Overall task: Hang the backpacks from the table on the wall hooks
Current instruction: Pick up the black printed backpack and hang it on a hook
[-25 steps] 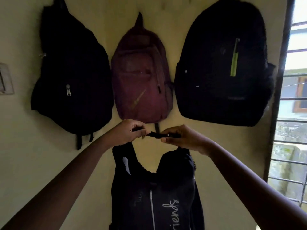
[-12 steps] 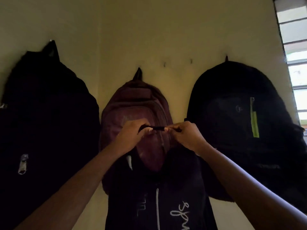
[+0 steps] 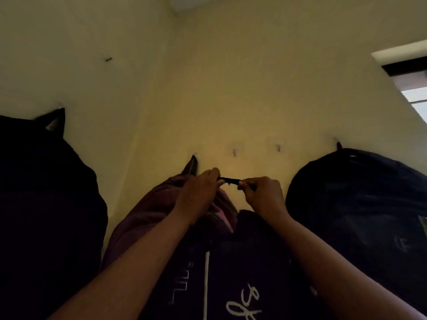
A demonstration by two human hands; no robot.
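Observation:
I hold a dark backpack with white lettering [image 3: 231,273] up against the yellow wall. Its black top loop [image 3: 230,180] is stretched flat between my left hand [image 3: 198,195] and my right hand [image 3: 263,195], each pinching one end. The loop sits just below a bare wall hook [image 3: 235,152]; a second bare hook [image 3: 279,147] is to its right. Three backpacks hang on the wall: a black one [image 3: 46,204] at left, a maroon one [image 3: 150,213] partly behind my left arm, and a black one [image 3: 358,204] at right.
A window frame [image 3: 406,72] shows at the upper right. A small nail [image 3: 108,59] sticks out of the left wall, high up. The room corner runs up between the black left backpack and the maroon one.
Both hands have lifted the dark backpack's loop upward, from below the hanging bags to just under the bare hooks. The view has tilted up toward the ceiling.

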